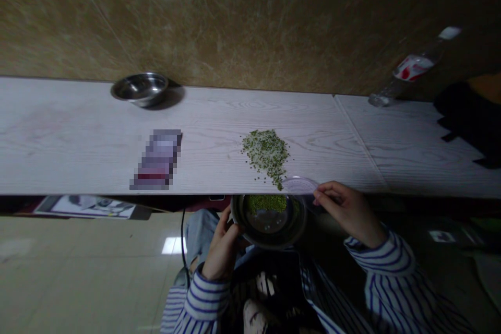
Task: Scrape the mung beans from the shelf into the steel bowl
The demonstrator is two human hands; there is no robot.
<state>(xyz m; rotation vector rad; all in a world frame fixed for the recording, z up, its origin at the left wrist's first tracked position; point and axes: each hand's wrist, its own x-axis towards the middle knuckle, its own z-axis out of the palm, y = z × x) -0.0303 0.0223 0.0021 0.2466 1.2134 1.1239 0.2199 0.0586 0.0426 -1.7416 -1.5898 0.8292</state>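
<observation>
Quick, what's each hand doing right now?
Left hand: closed, holding the lower metal bowl by its side.
Right hand: closed, pinching a clear plastic piece.

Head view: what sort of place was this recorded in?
Some indoor room, probably, though home or workplace I can't tell: a marbled wall stands behind a pale wood-grain counter, and shiny floor tiles show below.

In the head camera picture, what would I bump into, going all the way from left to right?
Upper-left metal bowl, left hand, green-and-white heap of grains, right hand, clear bottle, dark thing at the right edge.
</observation>
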